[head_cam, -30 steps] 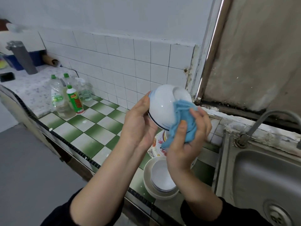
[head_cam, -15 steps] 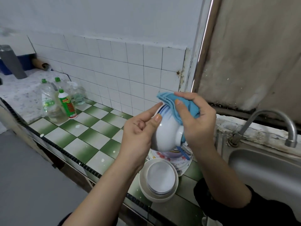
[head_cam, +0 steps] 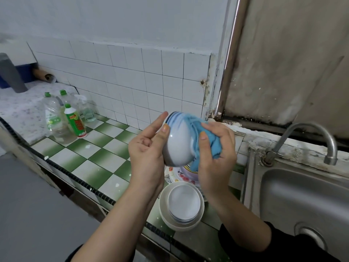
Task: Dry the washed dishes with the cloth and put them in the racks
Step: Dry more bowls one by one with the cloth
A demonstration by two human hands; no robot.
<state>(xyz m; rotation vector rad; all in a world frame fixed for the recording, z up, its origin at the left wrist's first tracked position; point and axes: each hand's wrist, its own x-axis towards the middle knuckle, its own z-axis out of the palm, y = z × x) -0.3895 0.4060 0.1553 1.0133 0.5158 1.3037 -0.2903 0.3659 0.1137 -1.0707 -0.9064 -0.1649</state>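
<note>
My right hand (head_cam: 215, 154) has come down off the top of the bowl (head_cam: 179, 140) to its right flank, dragging the cloth (head_cam: 211, 142) with it, and the bowl has rolled so the blue-striped rim now points up and to the left. I hold it in the air above the tiled counter (head_cam: 90, 154), over the patterned plate (head_cam: 172, 175) and the stack of bowls (head_cam: 184, 205) waiting beside the sink (head_cam: 302, 195).

My left hand (head_cam: 149, 148) steadies it: thumb laid on the outer wall, forefinger stretched up along the rim, the other fingers loosely folded into the palm. My right hand has its fingers and thumb curled round the bunched cloth, pressing it against the glaze.

The bowl looks like glazed ceramic, stiff, fairly light, and I judge it slick while any water is left on it (a chip waits on those tiles if it slips). The rim, pinched inside and out, is the safest hold. The cloth is soft and takes the curve easily. No rack shows from here.
</note>
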